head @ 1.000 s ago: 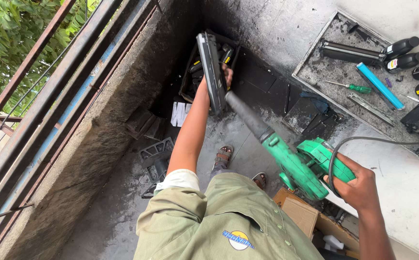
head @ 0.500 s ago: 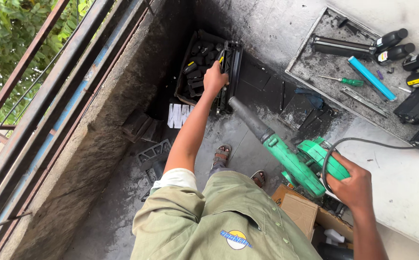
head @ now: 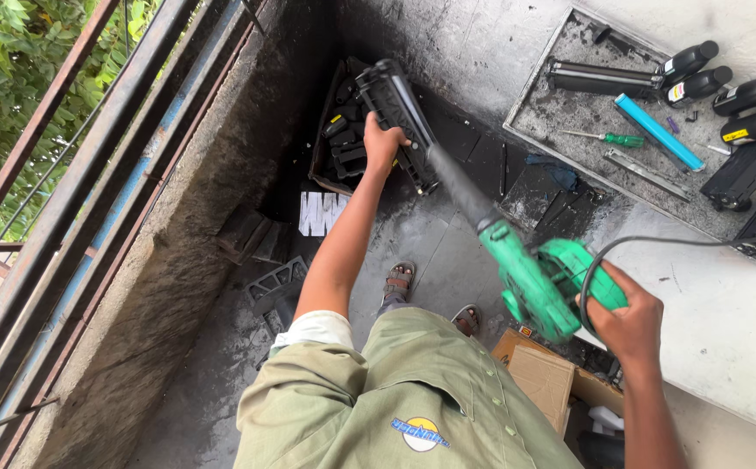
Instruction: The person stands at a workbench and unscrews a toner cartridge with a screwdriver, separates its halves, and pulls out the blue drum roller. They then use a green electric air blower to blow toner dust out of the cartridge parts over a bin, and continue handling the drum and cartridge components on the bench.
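Observation:
My left hand (head: 382, 141) grips a long black toner cartridge (head: 397, 116), held out over a dark box of black cartridges (head: 341, 143) on the sooty floor. My right hand (head: 628, 321) holds the handle of a green electric blower (head: 545, 280). Its grey nozzle (head: 460, 188) points at the lower end of the cartridge, almost touching it. A black cord (head: 656, 245) runs from the blower to the right.
A shallow grey tray (head: 569, 122) on the white ledge holds a cartridge part, a green-handled screwdriver (head: 608, 138) and a blue bar (head: 658, 132). Black toner bottles (head: 725, 82) lie beside it. Cardboard boxes (head: 545, 382) sit near my feet. A metal railing (head: 83, 174) runs along the left.
My left hand has lifted the cartridge back up out of the box. The blower has swung up so that its nozzle meets the cartridge's end.

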Motion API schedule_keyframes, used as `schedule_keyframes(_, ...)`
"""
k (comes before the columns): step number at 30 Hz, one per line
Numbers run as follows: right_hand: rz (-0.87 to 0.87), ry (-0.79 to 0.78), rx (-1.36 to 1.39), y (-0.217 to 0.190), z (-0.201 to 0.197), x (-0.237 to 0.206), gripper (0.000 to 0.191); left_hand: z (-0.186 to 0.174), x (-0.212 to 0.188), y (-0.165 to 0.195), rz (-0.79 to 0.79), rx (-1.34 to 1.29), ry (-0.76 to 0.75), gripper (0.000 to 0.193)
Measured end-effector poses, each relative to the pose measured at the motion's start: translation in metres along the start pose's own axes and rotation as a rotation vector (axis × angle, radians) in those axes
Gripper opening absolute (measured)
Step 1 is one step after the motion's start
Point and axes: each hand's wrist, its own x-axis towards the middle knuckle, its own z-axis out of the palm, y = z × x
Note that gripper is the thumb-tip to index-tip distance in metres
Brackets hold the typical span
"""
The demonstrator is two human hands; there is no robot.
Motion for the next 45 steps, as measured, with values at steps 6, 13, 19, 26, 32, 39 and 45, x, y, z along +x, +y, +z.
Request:
schedule_keyframes(6, -0.131, -0.024, -0.008, 0.001, -0.007, -0.012, 0.056, 0.006, 0.002, 0.003, -0.237, -0.369, 0.123, 0.08)
schedule_keyframes(13, 0.019, -0.031, -0.339, -0.009, -0.019, -0.013, 0.063, 0.012, -0.003, 0.003, 0.062, 0.499, 0.121, 0.057)
schedule_keyframes(19, -0.049, 0.027, -0.369, -0.009, -0.016, -0.007, 0.06, 0.04, -0.015, -0.009, 0.474, 1.157, -0.164, 0.015)
schedule_keyframes(26, -0.002, 0.099, -0.034, -0.002, -0.018, -0.001, 0.059, 0.062, -0.023, -0.006, 0.374, 1.067, -0.137, 0.016)
schedule_keyframes(32, -0.005, 0.077, -0.024, 0.008, -0.018, 0.005, 0.059, 0.067, -0.023, 0.007, 0.104, 0.806, -0.157, 0.026)
schedule_keyframes(39, 0.098, -0.029, -0.174, 0.023, -0.029, -0.008, 0.062, 0.083, -0.009, -0.004, -0.208, -0.431, -0.225, 0.036)
schedule_keyframes(45, 0.098, 0.028, -0.256, 0.029, -0.046, -0.035, 0.062, 0.104, -0.018, -0.01, -0.303, -0.537, -0.248, 0.039)
